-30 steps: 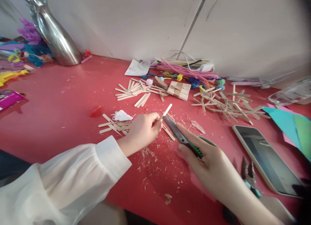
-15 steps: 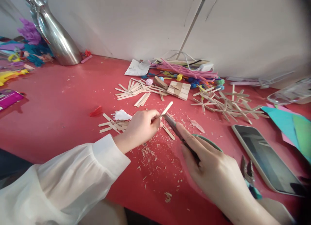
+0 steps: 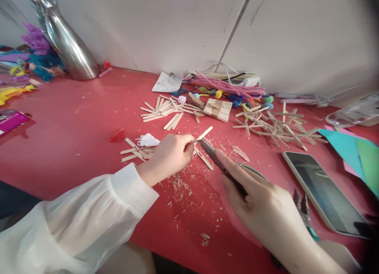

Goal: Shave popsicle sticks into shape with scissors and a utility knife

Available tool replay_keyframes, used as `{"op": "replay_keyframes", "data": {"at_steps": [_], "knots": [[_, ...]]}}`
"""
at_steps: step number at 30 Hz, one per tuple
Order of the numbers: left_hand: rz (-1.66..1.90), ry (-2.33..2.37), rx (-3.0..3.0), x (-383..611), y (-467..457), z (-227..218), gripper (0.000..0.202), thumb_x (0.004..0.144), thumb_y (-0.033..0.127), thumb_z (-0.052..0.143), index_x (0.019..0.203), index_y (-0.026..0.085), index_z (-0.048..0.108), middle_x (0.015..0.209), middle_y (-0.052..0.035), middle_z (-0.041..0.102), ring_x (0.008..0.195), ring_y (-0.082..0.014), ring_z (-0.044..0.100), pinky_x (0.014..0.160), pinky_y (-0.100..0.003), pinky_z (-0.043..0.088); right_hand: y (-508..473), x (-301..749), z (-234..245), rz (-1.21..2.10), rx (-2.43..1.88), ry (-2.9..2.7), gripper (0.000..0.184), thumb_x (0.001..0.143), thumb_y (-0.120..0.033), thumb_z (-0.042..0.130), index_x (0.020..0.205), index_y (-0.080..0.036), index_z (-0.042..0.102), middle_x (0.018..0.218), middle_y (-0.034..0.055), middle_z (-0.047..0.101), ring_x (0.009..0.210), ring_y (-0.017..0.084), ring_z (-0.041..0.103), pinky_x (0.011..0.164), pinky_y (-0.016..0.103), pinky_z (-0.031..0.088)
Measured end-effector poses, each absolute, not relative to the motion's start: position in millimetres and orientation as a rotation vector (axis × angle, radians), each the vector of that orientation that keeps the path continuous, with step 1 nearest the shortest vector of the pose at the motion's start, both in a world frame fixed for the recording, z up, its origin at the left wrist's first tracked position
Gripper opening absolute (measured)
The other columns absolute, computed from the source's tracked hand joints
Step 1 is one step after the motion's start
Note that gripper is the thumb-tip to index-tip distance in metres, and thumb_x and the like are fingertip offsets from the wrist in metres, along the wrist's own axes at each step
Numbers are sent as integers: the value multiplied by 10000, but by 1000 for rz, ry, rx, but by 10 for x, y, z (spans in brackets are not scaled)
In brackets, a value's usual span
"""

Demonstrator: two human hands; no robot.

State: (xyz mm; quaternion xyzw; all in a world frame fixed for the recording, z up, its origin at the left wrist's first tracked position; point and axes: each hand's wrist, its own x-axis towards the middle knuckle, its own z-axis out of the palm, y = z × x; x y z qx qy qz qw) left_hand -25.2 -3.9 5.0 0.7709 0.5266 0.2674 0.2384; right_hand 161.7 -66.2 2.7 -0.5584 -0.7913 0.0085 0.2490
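My left hand (image 3: 170,153), in a white sleeve, pinches a wooden craft stick (image 3: 203,134) that points up and to the right above the red table (image 3: 74,128). My right hand (image 3: 263,205) grips a green-handled utility knife (image 3: 220,163), forefinger laid along its back, with the blade tip against the stick near my left fingers. Wood shavings (image 3: 183,187) lie scattered under both hands. A loose stick (image 3: 204,158) rests on the table just below the blade.
Piles of craft sticks (image 3: 166,110) (image 3: 275,126), a glued stick panel (image 3: 219,109) and pipe cleaners (image 3: 225,86) lie beyond. A phone (image 3: 325,195) and pliers (image 3: 303,211) sit right; coloured paper (image 3: 355,151) far right. A steel jug (image 3: 66,41) stands back left.
My right hand slid the knife slightly forward and down along the stick. The stick in my left hand tilted a little flatter. Everything else stayed put.
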Motion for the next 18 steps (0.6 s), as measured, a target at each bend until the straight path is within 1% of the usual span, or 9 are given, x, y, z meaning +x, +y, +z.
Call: {"op": "replay_keyframes", "data": {"at_steps": [2,5,7,9,11,12,14,16,18], "knots": [[713,1389,2017,-264,-16,30,219,820,213,448,658,148,579,562,-20,584,480,-94,500,473,-229,336,-670,1610,6,-127,-1467,-2191,418,852,-237,414,1247,-241,551,643,1,658,366,102,512,324,206,332],[612,1259,1842,-294,31,-6,244,809,262,451,652,143,595,610,-45,637,493,-97,546,475,-217,378,-682,1620,-22,-183,-1431,-2252,440,840,-216,417,1261,-262,536,678,2,673,415,105,559,334,198,334],[547,1232,1779,-322,57,-16,257,804,287,454,643,143,593,603,-50,644,478,-98,547,461,-215,384,-689,1636,-22,-258,-1412,-2292,446,834,-202,415,1257,-268,539,717,1,681,436,106,567,333,205,322],[538,1281,1831,-355,71,-14,243,792,268,468,620,145,590,573,-45,636,469,-99,543,458,-219,379,-694,1652,0,-408,-1417,-2341,452,836,-193,405,1262,-270,535,719,-4,676,413,111,546,312,227,266],[585,1365,1916,-388,78,-14,219,773,215,472,600,147,588,545,-36,625,459,-98,537,458,-224,368,-689,1668,37,-568,-1468,-2339,459,846,-199,398,1285,-265,514,680,-6,658,356,110,492,302,251,201],[617,1377,1916,-402,80,-18,211,764,189,463,597,148,585,542,-34,625,453,-95,536,451,-222,363,-683,1676,55,-610,-1503,-2310,461,853,-211,397,1299,-264,500,663,-6,649,335,109,468,303,255,187],[657,1345,1884,-417,83,-35,217,770,178,442,610,151,587,552,-30,631,457,-94,544,446,-216,365,-663,1688,75,-521,-1540,-2247,456,862,-241,406,1310,-270,487,649,-9,641,337,104,468,304,241,224],[693,1297,1842,-409,82,-50,220,793,205,438,646,150,593,591,-34,647,469,-93,555,450,-212,380,-643,1693,73,-249,-1519,-2207,438,864,-277,424,1295,-275,502,624,-18,634,374,101,500,315,215,295],[728,1258,1811,-385,76,-53,220,813,236,445,686,144,600,645,-45,664,491,-91,570,468,-210,404,-633,1690,60,42,-1495,-2174,423,863,-299,438,1277,-267,519,584,-24,616,417,107,528,312,199,318]]}}
